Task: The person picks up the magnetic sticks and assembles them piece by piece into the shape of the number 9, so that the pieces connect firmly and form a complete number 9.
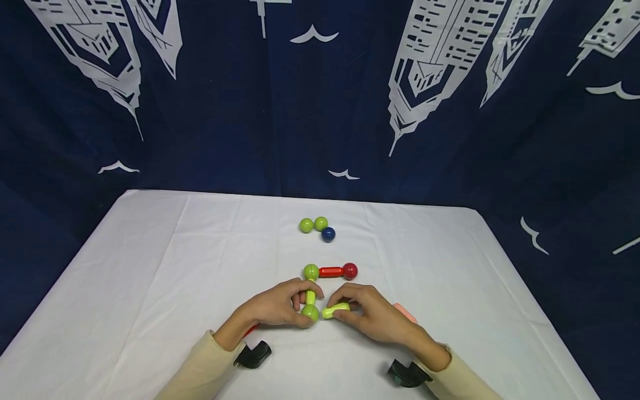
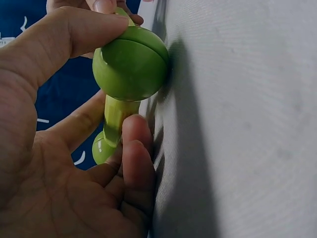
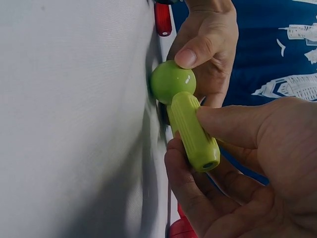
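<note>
Cream sleeves (image 1: pixel 195 366) lead to a right hand (image 1: pixel 374 315) pinching a loose yellow-green rod (image 1: pixel 335 310) just beside the near green ball (image 1: pixel 310 311), gripped by the left hand (image 1: pixel 278 304). Should that grip slacken, a crooked push could knock the ball off its attached rod (image 1: pixel 310 298).

From the head we look forward and down across the surface (image 1: pixel 150 289), while from both wrists we peer low and close along it, sharing the near green ball (image 2: pixel 131 67).
</note>
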Tool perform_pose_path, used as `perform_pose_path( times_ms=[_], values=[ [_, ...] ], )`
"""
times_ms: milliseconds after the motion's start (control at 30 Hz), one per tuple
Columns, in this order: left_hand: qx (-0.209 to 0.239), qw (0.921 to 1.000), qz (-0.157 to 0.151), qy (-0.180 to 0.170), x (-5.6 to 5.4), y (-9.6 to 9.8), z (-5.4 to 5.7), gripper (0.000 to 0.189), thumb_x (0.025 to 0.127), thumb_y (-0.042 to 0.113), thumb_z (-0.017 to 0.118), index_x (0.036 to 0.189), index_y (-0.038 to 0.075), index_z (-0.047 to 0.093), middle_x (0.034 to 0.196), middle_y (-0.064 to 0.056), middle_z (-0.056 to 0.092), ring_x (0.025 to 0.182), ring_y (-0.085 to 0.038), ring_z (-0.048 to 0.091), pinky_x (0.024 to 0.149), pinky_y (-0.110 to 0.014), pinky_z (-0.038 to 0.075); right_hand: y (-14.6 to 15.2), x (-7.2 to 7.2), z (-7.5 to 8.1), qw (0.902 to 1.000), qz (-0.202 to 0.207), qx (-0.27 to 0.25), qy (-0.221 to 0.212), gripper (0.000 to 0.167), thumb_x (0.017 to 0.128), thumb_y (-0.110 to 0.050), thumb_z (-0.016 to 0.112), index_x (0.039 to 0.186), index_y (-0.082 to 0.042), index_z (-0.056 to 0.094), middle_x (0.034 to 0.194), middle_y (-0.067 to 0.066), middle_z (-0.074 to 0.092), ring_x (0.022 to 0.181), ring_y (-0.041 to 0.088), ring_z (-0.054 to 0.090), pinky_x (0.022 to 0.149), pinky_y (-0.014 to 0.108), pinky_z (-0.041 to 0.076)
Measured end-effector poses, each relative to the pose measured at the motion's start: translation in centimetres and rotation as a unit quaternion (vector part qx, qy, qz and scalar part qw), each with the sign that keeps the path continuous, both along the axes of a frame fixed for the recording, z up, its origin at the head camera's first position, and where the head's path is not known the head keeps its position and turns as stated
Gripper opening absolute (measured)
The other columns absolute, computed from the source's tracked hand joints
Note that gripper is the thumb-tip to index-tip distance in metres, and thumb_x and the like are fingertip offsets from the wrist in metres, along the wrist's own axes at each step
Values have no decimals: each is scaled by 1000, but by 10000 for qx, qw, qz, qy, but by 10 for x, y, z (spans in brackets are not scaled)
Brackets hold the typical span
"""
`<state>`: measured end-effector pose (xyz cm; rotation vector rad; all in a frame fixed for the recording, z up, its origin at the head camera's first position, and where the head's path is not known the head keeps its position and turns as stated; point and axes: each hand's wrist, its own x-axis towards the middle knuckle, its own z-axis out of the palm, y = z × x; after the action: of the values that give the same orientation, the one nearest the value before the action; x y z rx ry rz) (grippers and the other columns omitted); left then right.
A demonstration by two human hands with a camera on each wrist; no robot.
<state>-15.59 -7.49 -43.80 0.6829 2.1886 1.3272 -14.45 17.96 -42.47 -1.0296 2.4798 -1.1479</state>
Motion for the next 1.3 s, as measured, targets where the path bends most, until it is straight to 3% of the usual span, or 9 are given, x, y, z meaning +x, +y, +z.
perform_pose_path(
  times_ms=[400,733,900,1033,1167,1300],
  values=[
    [-65,10000,10,-22,4,1,1,39,78,14,81,115,15,67,94,-6,49,81,-16,45,69,-23,39,-7,1,1,9993,-70,39,-373,16,93,-12,71,108,-18,69,105,-8,68,97,7,65,85,26,56],
    [-445,9973,-301,503,8,1,5,30,80,21,83,107,16,71,87,3,49,80,-12,45,68,-21,35,-5,1,0,9988,-10,61,-482,20,91,-8,74,109,-14,68,106,-2,68,97,12,67,86,25,56],
    [-509,9964,-398,543,8,2,6,29,82,22,82,108,19,70,82,6,50,76,-7,45,65,-21,34,-2,-2,4,9992,44,81,-394,19,92,-12,73,111,-12,67,106,0,69,95,10,66,85,26,56],
    [-479,9964,-448,544,7,2,5,30,82,23,83,109,18,70,82,6,51,76,-7,46,66,-20,34,1,-14,15,9999,-73,98,-72,18,94,-14,71,111,-9,68,106,4,69,92,9,64,84,29,56],
    [-503,9961,-470,548,5,2,4,30,82,23,83,109,19,70,82,6,51,77,-7,46,67,-20,35,2,-37,26,9988,-296,167,347,20,93,-14,72,111,-6,68,106,7,70,91,12,66,82,31,57],
    [-449,9966,-494,478,4,3,3,29,82,23,82,108,19,70,82,6,50,77,-6,46,67,-20,35,2,-62,32,9975,-483,238,449,25,93,-11,71,116,-3,67,110,12,70,95,19,68,81,34,57]
  ],
)
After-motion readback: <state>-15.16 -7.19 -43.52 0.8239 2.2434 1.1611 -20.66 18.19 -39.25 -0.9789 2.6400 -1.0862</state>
